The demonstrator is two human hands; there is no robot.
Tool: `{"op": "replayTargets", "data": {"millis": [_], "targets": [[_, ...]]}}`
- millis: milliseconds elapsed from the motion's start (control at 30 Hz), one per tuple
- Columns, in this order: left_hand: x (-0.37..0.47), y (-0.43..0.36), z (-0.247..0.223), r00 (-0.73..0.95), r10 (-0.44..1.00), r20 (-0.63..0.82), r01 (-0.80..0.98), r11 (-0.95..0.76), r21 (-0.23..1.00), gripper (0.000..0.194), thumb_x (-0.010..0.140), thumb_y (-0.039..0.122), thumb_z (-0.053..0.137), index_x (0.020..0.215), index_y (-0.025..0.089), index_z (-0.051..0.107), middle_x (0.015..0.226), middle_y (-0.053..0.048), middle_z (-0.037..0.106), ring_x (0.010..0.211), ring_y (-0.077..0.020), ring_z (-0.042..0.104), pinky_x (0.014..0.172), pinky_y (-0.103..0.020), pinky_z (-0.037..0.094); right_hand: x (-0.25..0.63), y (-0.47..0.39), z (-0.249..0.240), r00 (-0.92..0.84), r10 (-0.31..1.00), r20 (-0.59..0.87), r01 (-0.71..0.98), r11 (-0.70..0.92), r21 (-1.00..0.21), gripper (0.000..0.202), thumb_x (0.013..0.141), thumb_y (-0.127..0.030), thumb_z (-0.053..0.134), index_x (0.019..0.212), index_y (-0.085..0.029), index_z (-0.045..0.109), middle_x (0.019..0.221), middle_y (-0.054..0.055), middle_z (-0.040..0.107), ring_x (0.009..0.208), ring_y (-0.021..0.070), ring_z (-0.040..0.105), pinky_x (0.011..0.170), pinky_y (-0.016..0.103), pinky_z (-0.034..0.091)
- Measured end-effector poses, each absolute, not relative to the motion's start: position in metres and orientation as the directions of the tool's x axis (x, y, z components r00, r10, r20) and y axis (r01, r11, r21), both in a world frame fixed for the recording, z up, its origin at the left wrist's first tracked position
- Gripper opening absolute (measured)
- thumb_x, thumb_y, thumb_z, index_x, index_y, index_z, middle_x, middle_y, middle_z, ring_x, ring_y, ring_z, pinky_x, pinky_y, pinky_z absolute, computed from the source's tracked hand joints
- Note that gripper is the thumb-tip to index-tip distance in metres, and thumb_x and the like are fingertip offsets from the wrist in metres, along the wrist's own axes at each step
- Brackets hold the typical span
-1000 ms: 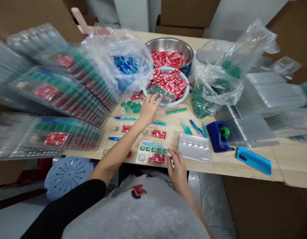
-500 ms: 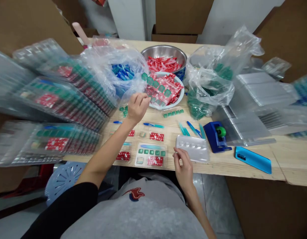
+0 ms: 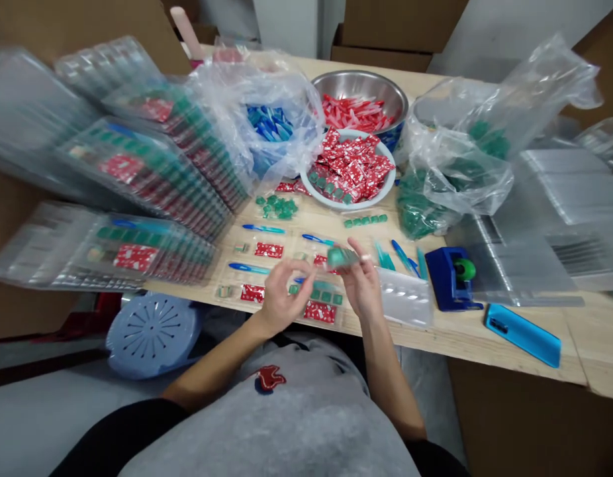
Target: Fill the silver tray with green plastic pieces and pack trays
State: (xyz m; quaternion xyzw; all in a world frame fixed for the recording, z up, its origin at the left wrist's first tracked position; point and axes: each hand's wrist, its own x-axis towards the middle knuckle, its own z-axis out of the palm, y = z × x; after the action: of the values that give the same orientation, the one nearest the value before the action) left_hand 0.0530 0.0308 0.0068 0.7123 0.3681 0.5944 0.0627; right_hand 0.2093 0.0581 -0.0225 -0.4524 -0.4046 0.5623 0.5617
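A clear packet of green squares (image 3: pixel 340 257), blurred by motion, is up between my hands above the table. My right hand (image 3: pixel 363 281) is closed on it, fingers upward. My left hand (image 3: pixel 286 298) is pinched at the packet's left side, where its clear plastic edge is hard to make out. Below lies a clear tray (image 3: pixel 331 318) with a row of green squares and a red patterned sachet (image 3: pixel 320 311), partly hidden by my left hand. Trays farther left hold a blue pen-shaped piece (image 3: pixel 247 268) and a red sachet (image 3: pixel 269 250).
Filled trays (image 3: pixel 152 232) stand stacked at left. Behind are a bag of blue pieces (image 3: pixel 269 124), a steel bowl (image 3: pixel 359 81), a bowl of red sachets (image 3: pixel 353 165) and a bag of green pieces (image 3: pixel 425 199). A tape dispenser (image 3: pixel 443 281) and phone (image 3: pixel 525 334) lie right.
My left hand has drawn back from the bowl of sachets with the packet of green squares. My right hand has risen from beside the empty tray and closed on it. The view has shifted.
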Motion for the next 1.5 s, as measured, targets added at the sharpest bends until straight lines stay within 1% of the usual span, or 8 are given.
{"op": "replayTargets", "data": {"millis": [167, 267, 500, 700, 967, 1100, 1233, 1500], "targets": [[0.031, 0.043, -0.006, -0.18, 0.946, 0.269, 0.028, -0.268, 0.963, 0.034, 0.082, 0.026, 0.067, 0.114, 0.022, 0.057, 0.088, -0.001, 0.067, 0.081, -0.013, 0.066, 0.08, -0.029, 0.055, 0.219, 0.07, -0.033, 0.139, 0.985, -0.1, -0.25, -0.063, -0.966, 0.035, 0.074, -0.041, 0.069, 0.104, -0.025, 0.057, 0.072, -0.005, 0.065, 0.067, 0.0142, 0.065, 0.077, 0.033, 0.052], [0.019, 0.051, -0.013, -0.165, 0.986, 0.021, -0.106, -0.039, 0.994, 0.028, 0.075, 0.034, 0.073, 0.096, 0.017, 0.065, 0.078, -0.001, 0.067, 0.068, -0.013, 0.064, 0.068, -0.027, 0.055, 0.223, 0.073, -0.036, 0.14, 0.981, -0.136, -0.231, -0.101, -0.968, 0.03, 0.07, -0.038, 0.072, 0.091, -0.024, 0.057, 0.066, -0.006, 0.063, 0.061, 0.0135, 0.063, 0.068, 0.031, 0.052], [0.008, 0.054, -0.019, -0.168, 0.978, -0.124, -0.209, 0.088, 0.974, 0.034, 0.072, 0.043, 0.072, 0.092, 0.017, 0.063, 0.075, -0.002, 0.066, 0.063, -0.0129, 0.063, 0.058, -0.026, 0.053, 0.228, 0.061, -0.014, 0.031, 0.987, -0.157, -0.233, -0.145, -0.962, 0.035, 0.074, -0.048, 0.07, 0.097, -0.022, 0.064, 0.072, 0.0, 0.071, 0.066, 0.018, 0.069, 0.072, 0.038, 0.056], [0.004, 0.054, -0.016, -0.142, 0.982, -0.128, -0.089, 0.117, 0.989, 0.036, 0.076, 0.045, 0.065, 0.1, 0.018, 0.061, 0.08, -0.004, 0.067, 0.068, -0.0151, 0.064, 0.061, -0.028, 0.053, 0.24, 0.064, -0.004, 0.072, 0.99, -0.117, -0.119, -0.108, -0.987, 0.036, 0.075, -0.047, 0.068, 0.101, -0.023, 0.069, 0.079, 0.001, 0.071, 0.069, 0.016, 0.066, 0.074, 0.037, 0.055], [0.008, 0.088, -0.055, -0.152, 0.987, -0.05, 0.426, 0.111, 0.898, 0.028, 0.079, 0.015, 0.056, 0.106, 0.015, 0.063, 0.08, -0.005, 0.067, 0.077, -0.02, 0.063, 0.08, -0.035, 0.05, 0.227, 0.086, -0.062, 0.168, 0.981, -0.098, 0.224, -0.134, -0.965, 0.04, 0.074, -0.04, 0.061, 0.108, -0.019, 0.059, 0.071, 0.001, 0.063, 0.06, 0.0175, 0.059, 0.058, 0.032, 0.048], [0.018, 0.09, -0.068, -0.118, 0.993, 0.001, 0.616, 0.072, 0.785, 0.031, 0.079, 0.011, 0.054, 0.108, 0.017, 0.063, 0.1, -0.011, 0.066, 0.096, -0.0256, 0.061, 0.092, -0.04, 0.046, 0.224, 0.088, -0.08, 0.206, 0.977, -0.059, 0.401, -0.139, -0.905, 0.043, 0.079, -0.029, 0.055, 0.12, -0.016, 0.054, 0.074, 0.002, 0.062, 0.065, 0.0195, 0.06, 0.068, 0.035, 0.049], [0.023, 0.086, -0.074, -0.056, 0.998, 0.034, 0.728, 0.018, 0.685, 0.031, 0.081, 0.014, 0.056, 0.111, 0.019, 0.062, 0.096, -0.01, 0.065, 0.092, -0.026, 0.062, 0.086, -0.038, 0.049, 0.223, 0.091, -0.082, 0.224, 0.974, -0.009, 0.532, -0.13, -0.836, 0.04, 0.085, -0.022, 0.049, 0.124, -0.015, 0.055, 0.088, 0.008, 0.064, 0.08, 0.0227, 0.063, 0.081, 0.041, 0.048], [0.035, 0.105, -0.051, 0.069, 0.977, 0.201, 0.818, -0.171, 0.549, 0.031, 0.086, 0.011, 0.048, 0.114, 0.015, 0.062, 0.115, -0.017, 0.059, 0.107, -0.031, 0.056, 0.092, -0.045, 0.045, 0.22, 0.091, -0.079, 0.201, 0.979, 0.02, 0.651, -0.118, -0.75, 0.026, 0.092, -0.031, 0.056, 0.113, -0.018, 0.061, 0.118, 0.009, 0.061, 0.106, 0.0225, 0.059, 0.094, 0.046, 0.047]]}}
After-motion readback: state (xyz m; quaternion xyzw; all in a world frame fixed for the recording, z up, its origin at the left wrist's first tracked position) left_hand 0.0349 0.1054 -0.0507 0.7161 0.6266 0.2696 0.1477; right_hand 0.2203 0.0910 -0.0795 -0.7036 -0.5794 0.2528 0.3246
